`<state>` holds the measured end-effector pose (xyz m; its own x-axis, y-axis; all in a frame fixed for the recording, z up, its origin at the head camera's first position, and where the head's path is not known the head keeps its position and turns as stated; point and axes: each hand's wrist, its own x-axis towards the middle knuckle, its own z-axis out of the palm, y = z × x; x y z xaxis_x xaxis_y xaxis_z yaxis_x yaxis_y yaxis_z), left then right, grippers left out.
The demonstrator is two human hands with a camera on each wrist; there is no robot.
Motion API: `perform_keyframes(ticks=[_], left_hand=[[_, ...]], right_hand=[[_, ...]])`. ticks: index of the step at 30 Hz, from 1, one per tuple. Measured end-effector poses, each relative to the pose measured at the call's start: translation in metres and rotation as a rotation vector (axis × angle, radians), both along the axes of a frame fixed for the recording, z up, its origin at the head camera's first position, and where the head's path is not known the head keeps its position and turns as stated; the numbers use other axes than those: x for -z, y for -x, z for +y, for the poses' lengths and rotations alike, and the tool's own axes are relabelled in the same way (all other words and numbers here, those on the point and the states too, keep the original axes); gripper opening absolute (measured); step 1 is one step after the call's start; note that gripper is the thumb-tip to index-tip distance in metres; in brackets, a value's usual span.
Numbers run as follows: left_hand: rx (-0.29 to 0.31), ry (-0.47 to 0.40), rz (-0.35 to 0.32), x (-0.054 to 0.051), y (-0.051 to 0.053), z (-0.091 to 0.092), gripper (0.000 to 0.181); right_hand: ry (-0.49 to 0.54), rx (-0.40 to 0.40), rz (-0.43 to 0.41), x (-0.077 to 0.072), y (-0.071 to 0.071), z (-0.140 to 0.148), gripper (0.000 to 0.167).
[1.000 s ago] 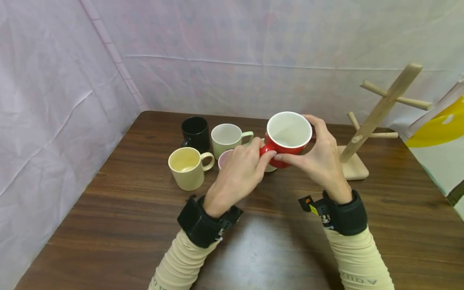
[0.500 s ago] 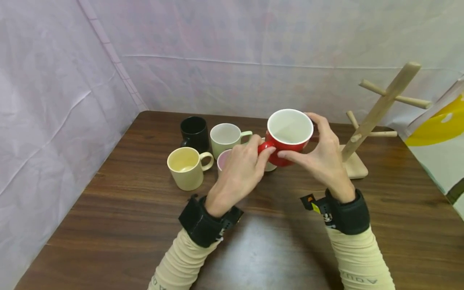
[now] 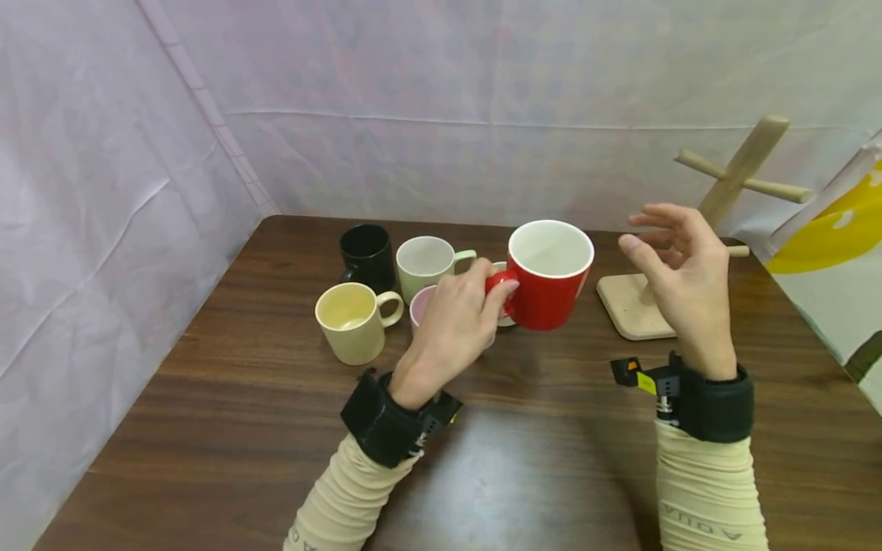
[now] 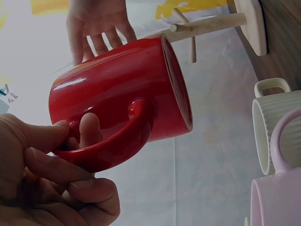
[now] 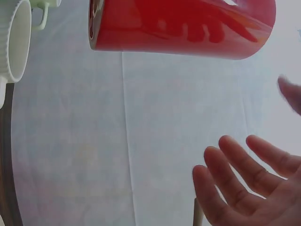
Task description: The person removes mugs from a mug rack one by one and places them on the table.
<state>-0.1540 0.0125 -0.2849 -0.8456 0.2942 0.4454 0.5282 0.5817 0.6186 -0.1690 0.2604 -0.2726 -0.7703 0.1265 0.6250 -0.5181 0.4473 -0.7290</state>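
A red mug (image 3: 551,287) with a white inside is held upright above the table by my left hand (image 3: 451,321), whose fingers and thumb pinch its handle. The left wrist view shows a finger passed through the red handle (image 4: 120,146). To the right of the mug, apart from it, my right hand (image 3: 689,283) has its fingers loosely spread and holds nothing. In the right wrist view, a gap separates those fingers (image 5: 235,186) from the mug. Partly hidden behind my left hand are a pink mug (image 3: 420,304) and a white ribbed mug (image 3: 505,317).
A wooden mug tree (image 3: 744,164) stands at the right, its post partly behind my right hand. On the left of the dark wooden table (image 3: 241,428) are a black mug (image 3: 367,252), a pale green mug (image 3: 423,264) and a yellow mug (image 3: 354,329). White cloth (image 3: 448,138) hangs behind.
My right hand has let go of the red mug and moved right, in front of the mug tree. The mug has tipped more upright and sunk slightly, still gripped by my left hand.
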Motion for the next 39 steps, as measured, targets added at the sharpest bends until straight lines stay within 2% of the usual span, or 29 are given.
perform_keyframes(ticks=[5,11,13,17,21,27,32,36,39], left_hand=[[0.014,-0.007,0.001,0.001,0.000,0.001,0.017],[0.015,0.008,0.010,0.000,0.001,0.002,0.017],[0.017,0.006,-0.006,0.000,0.002,0.002,0.018],[0.013,-0.002,-0.033,0.001,0.002,0.001,0.018],[0.007,0.030,-0.035,0.004,0.003,0.002,0.018],[0.036,0.029,-0.083,0.010,0.003,0.004,0.017],[0.048,0.019,-0.076,0.016,0.003,0.002,0.016],[0.053,0.020,-0.080,0.021,0.004,-0.001,0.016],[0.054,0.026,-0.091,0.024,0.004,-0.003,0.017]], right_hand=[[0.002,0.061,0.038,0.000,0.001,0.001,0.016],[-0.010,0.121,0.066,0.002,0.002,0.004,0.010],[-0.010,0.141,0.089,0.002,0.003,0.005,0.008],[0.003,0.156,0.119,0.003,0.004,0.004,0.008],[0.019,0.167,0.114,0.003,0.004,0.003,0.011],[0.027,0.171,0.106,0.004,0.003,0.003,0.011],[0.037,0.180,0.100,0.003,0.004,0.003,0.011],[0.023,0.181,0.100,0.002,0.005,0.003,0.012],[-0.034,0.182,0.086,0.002,0.005,0.005,0.011]])
